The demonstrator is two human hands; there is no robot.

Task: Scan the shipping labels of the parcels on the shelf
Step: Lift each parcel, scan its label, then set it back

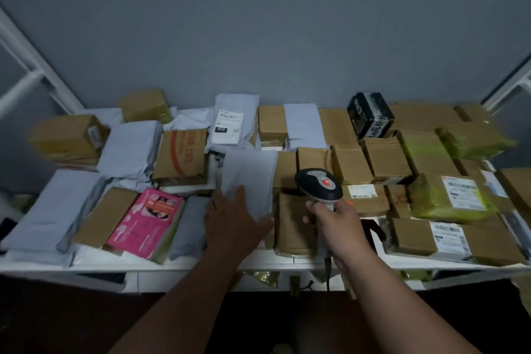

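The grey mailer (248,178) lies plain side up near the middle of the shelf (184,266), its long axis running from the front edge toward the back wall; no label shows on it. The left hand (234,217) rests flat on its near end, fingers spread. Just right of the mailer, the right hand (334,222) grips the scanner (319,184) by its handle, head aimed away toward the back. The step in hand looks like exposing this mailer's label; next it likely needs flipping, then the scanner tipped down onto the barcode.
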